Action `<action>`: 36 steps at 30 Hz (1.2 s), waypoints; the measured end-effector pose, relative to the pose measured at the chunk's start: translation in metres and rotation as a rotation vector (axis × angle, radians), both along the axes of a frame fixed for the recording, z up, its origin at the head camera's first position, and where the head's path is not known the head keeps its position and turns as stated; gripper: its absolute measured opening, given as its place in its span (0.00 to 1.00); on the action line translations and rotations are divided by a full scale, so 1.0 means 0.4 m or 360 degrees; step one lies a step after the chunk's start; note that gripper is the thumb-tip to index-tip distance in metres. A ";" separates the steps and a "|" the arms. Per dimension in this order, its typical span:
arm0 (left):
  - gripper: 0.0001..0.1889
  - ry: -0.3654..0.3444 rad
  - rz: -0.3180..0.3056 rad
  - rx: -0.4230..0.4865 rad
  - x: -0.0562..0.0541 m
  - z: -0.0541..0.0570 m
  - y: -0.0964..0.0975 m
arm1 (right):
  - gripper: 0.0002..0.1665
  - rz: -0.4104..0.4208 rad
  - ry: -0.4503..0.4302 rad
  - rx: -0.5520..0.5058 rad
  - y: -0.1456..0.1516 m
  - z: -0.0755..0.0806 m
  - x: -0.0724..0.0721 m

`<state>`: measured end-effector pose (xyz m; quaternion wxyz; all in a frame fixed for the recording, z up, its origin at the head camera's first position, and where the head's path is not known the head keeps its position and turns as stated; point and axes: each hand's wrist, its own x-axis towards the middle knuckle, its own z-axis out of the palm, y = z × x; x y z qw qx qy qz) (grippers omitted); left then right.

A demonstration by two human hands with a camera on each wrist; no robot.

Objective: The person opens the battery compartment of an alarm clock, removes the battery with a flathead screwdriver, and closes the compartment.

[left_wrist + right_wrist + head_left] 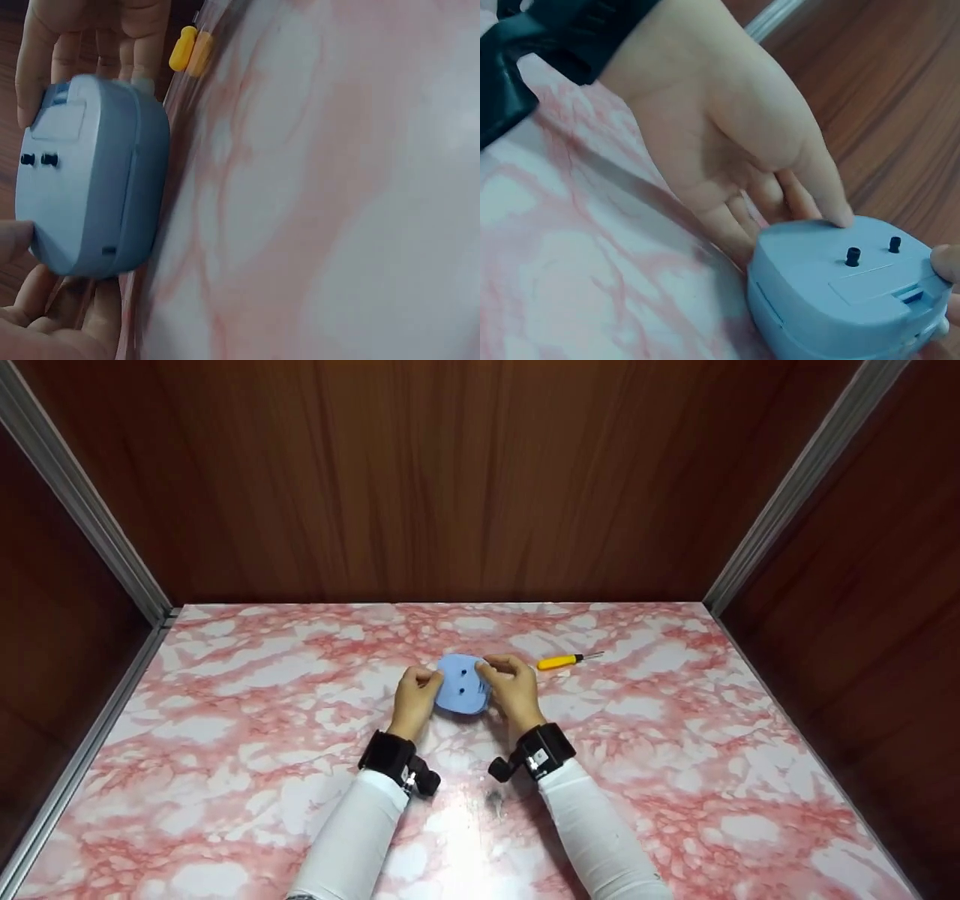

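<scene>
A small light blue alarm clock (455,702) is held up between both hands over the table, its back with two black knobs turned upward. My left hand (417,695) grips one side of the case, thumb on the back and fingers underneath. On the opposite side my right hand (514,688) holds the case, its thumb near the battery cover (877,283). In the left wrist view the case's thick rounded side (131,180) shows, with a seam along it. The clock's front faces down and is hidden.
A yellow-handled screwdriver (559,661) lies on the table to the right of my right hand, its shaft pointing right. The tabletop (247,780) has a red and white marbled pattern. Brown wood panels (450,487) enclose the back and both sides.
</scene>
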<state>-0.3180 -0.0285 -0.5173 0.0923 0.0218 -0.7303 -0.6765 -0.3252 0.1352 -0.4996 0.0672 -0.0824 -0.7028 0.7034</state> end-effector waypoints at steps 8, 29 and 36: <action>0.14 -0.0070 -0.0167 0.0175 -0.004 0.005 -0.010 | 0.20 0.0157 0.0097 0.0091 0.014 -0.002 -0.028; 0.26 -0.0200 -0.0312 0.0045 0.025 0.022 0.007 | 0.20 0.0349 0.0107 0.0198 0.049 -0.018 -0.020; 0.32 -0.0133 -0.0272 -0.0261 0.039 0.027 0.011 | 0.23 0.0342 -0.0067 0.0019 0.045 -0.015 -0.004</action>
